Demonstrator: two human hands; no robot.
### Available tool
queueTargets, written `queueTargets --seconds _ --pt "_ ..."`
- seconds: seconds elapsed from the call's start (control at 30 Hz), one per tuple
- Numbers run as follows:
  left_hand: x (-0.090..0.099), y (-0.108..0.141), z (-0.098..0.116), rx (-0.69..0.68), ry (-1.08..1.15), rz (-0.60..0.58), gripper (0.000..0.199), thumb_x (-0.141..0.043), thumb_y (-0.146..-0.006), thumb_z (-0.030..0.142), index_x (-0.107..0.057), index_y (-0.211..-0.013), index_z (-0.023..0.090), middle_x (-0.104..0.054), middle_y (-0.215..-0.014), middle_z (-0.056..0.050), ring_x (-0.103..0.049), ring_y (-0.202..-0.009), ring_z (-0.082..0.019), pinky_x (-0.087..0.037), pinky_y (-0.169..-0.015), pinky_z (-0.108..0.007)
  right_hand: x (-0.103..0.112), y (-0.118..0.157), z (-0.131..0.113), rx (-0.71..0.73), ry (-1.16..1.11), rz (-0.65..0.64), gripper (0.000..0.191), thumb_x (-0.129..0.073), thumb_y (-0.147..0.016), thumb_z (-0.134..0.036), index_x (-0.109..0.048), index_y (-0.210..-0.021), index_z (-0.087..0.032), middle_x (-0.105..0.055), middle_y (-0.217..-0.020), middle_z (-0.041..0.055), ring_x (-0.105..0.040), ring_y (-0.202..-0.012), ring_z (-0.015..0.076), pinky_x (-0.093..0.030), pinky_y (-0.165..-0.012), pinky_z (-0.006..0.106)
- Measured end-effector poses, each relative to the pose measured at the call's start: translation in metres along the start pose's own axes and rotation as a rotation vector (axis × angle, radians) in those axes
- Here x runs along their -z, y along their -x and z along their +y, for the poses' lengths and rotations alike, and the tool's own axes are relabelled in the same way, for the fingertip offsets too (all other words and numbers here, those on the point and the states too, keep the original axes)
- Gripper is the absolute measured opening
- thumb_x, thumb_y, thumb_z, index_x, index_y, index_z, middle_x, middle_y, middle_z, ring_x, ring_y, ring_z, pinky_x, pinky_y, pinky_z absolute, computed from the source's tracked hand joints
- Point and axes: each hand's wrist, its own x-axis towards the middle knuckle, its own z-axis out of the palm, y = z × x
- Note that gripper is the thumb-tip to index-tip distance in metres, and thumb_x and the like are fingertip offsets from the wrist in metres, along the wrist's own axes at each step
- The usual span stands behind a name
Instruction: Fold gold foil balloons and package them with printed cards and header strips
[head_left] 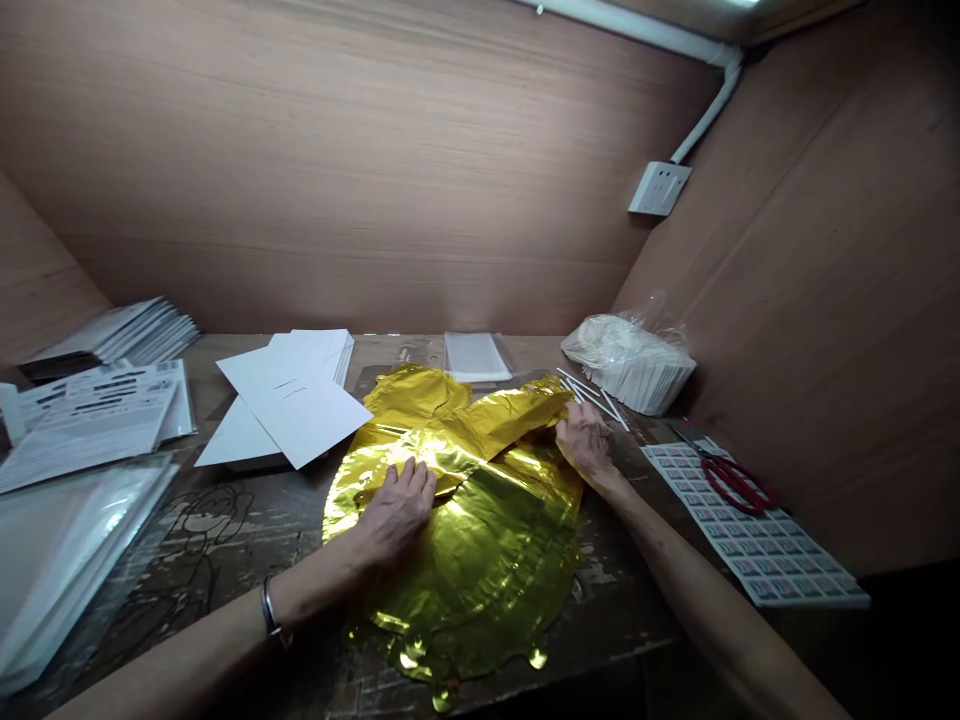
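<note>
A gold foil balloon (465, 560), flat and uninflated, lies on the dark worktop with its upper part folded over itself. More gold foil shows beneath, with small tabs along the lower edge. My left hand (399, 508), with a bangle at the wrist, rests on the folded part, its fingers stretched out over the foil. At the upper right end of the fold, my right hand (586, 440) has its fingers closed on the foil edge. Its fingertips are partly hidden. Several thin white sticks (589, 392) lie just beyond my right hand.
White cards (292, 400) and printed packets (97, 415) lie to the left, above clear plastic sleeves (67, 560). Behind the foil is a small clear bag stack (477, 357). On the right are bagged white pieces (634, 365), a sticker sheet (757, 540) and red-handled scissors (735, 483). Wooden walls enclose the worktop.
</note>
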Motion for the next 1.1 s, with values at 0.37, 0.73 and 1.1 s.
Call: queueTargets --seconds 0.37,0.73,1.1 --pt "-0.002 -0.001 0.004 0.006 -0.065 0.027 0.037 -0.035 -0.073 0.011 -0.049 -0.106 0.001 -0.047 -0.108 -0.023 -0.04 -0.102 -0.033 -0.031 -0.08 -0.047 -0.01 -0.032 0.0 -0.863 -1.109 -0.314 0.04 -0.041 -0.071 -0.053 -0.049 -0.075 -0.014 -0.054 -0.048 0.0013 -0.05 -0.037 0.0122 -0.044 -0.037 0.026" --pt "-0.002 0.0 0.003 -0.047 -0.064 0.107 0.026 -0.034 -0.076 0.012 -0.051 -0.095 0.004 -0.051 -0.095 -0.019 -0.044 -0.091 -0.028 -0.033 -0.076 -0.044 -0.014 -0.045 -0.008 -0.676 -0.883 -0.039 0.021 -0.065 -0.053 -0.03 -0.052 -0.053 -0.014 -0.045 -0.039 -0.0044 -0.043 -0.041 0.0102 -0.034 -0.04 0.021" --pt "-0.016 -0.002 0.004 -0.012 0.138 0.149 0.028 -0.031 -0.083 0.028 -0.052 -0.088 0.01 -0.053 -0.091 -0.014 -0.046 -0.088 -0.023 -0.033 -0.08 -0.038 0.022 0.041 -0.138 1.061 -0.112 0.051 0.023 -0.038 -0.077 -0.013 -0.057 -0.089 -0.01 -0.061 -0.075 0.0098 -0.053 -0.066 0.0163 -0.035 -0.06 0.027"
